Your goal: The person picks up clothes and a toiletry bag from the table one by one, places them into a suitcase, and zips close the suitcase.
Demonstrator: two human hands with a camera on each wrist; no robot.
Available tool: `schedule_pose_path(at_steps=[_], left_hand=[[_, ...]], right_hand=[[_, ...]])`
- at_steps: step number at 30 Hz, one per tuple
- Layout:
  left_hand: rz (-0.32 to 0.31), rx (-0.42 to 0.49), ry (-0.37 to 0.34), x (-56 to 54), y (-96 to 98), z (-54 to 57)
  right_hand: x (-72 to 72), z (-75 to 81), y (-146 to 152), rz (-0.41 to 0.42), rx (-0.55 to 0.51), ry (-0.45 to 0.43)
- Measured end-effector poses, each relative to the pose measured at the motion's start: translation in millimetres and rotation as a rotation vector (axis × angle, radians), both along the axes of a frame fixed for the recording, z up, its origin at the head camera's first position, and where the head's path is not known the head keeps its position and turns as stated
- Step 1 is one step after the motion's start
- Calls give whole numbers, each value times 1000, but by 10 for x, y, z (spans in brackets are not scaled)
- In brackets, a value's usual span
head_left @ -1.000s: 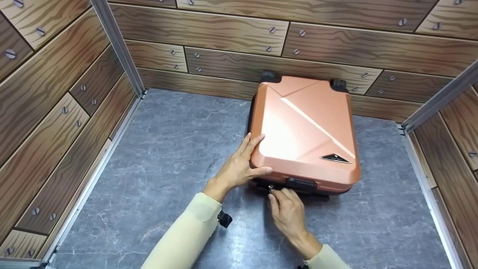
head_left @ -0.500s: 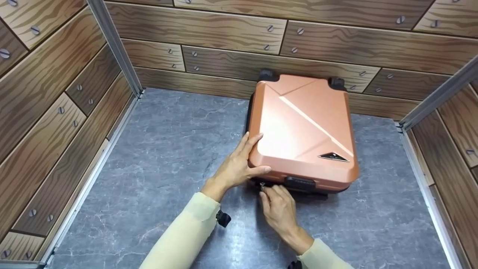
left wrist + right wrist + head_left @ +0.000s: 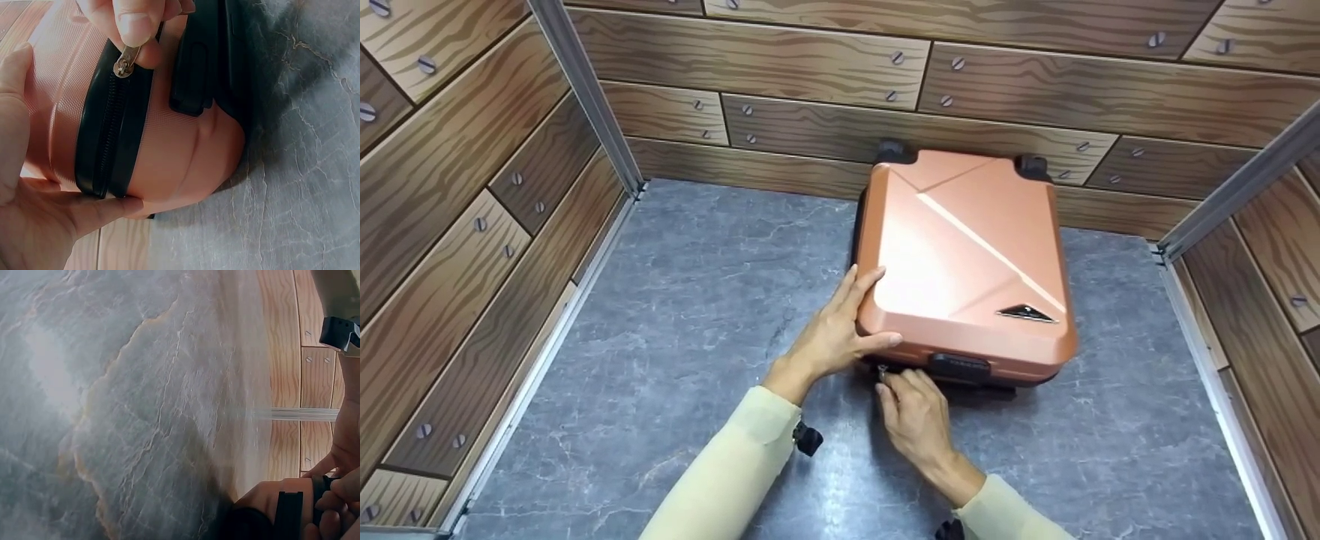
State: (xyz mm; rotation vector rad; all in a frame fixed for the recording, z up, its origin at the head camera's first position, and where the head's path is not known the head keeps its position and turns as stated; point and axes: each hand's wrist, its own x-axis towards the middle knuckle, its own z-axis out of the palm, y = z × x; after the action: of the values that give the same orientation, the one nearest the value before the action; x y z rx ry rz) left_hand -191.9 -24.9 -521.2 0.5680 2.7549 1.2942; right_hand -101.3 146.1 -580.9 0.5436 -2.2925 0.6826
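Observation:
A rose-gold hard-shell suitcase [image 3: 982, 232] lies flat on the floor, its wheels toward the back wall. My left hand [image 3: 826, 339] rests on its near left corner, fingers nearly straight on the side and thumb along the front edge. Between thumb and forefinger, my right hand [image 3: 919, 420] pinches the metal zipper pull [image 3: 126, 63], left of the black carry handle [image 3: 960, 367]. In the left wrist view, the zipper [image 3: 108, 129] runs along a black band from the pull to the corner. The right wrist view shows only part of the right hand's fingers [image 3: 332, 517].
Wood-patterned panels [image 3: 825, 67] wall the space at the back and both sides. The grey marbled floor [image 3: 720, 262] extends left of and in front of the suitcase. Metal posts [image 3: 589, 97] stand at the back corners. A black wheel [image 3: 1033, 166] sits near the back wall.
My right hand has slid left along the suitcase's near side with the zipper pull, away from the carry handle and closer to my left hand. The left hand stays on the corner.

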Motion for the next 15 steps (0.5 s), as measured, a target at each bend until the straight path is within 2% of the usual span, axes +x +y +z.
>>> schedule_pose_path(at_steps=[7,15], left_hand=[[-11,17,11,-3,18,-14],[-5,14,12,19,18,-10]], right_hand=[[-2,-35,-89,-51,63,-19],[-24,-52,-178,-5,45,2]])
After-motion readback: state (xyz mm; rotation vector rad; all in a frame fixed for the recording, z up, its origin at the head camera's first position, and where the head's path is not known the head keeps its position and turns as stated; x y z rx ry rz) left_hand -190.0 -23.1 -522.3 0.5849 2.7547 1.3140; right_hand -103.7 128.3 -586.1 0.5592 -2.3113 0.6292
